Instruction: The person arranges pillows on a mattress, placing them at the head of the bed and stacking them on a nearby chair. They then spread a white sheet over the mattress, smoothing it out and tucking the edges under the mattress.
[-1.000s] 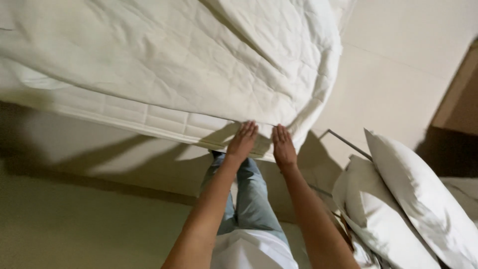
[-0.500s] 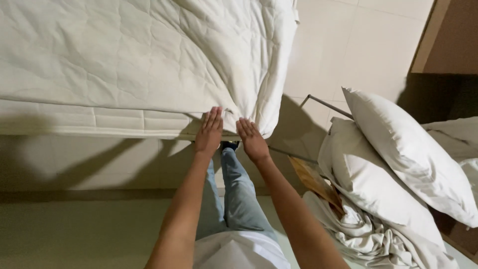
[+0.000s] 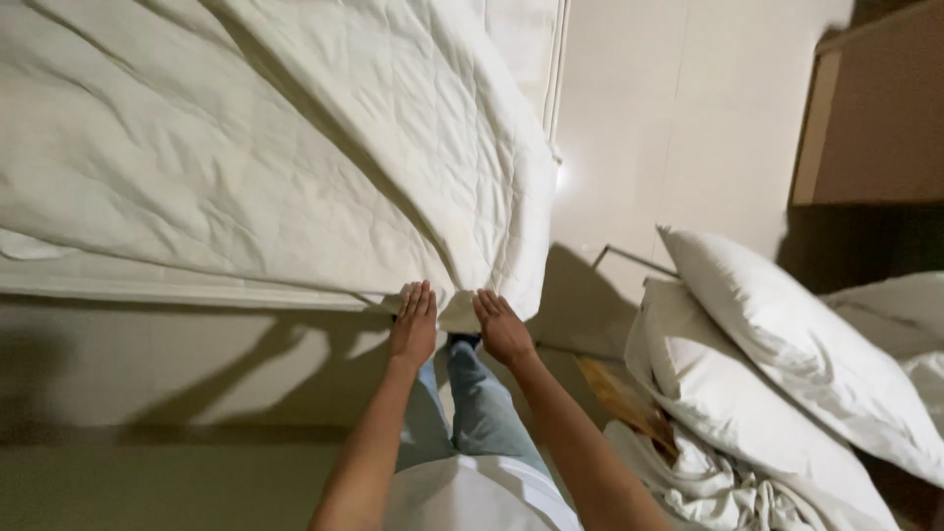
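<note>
Mattress pad (image 3: pixel 295 167) lies spread over the bed, its corner still loose and unsmoothed; left hand (image 3: pixel 414 324) and right hand (image 3: pixel 503 327) press flat, fingers extended, on that corner.

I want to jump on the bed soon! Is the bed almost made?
Not yet. The white quilted mattress cover already lies spread over the mattress, though wrinkled. Right now the left hand and right hand press flat, fingers open, on its corner at the bed's edge. Still off the bed: the white pillows stacked at the side and the crumpled white sheets under them.
</note>
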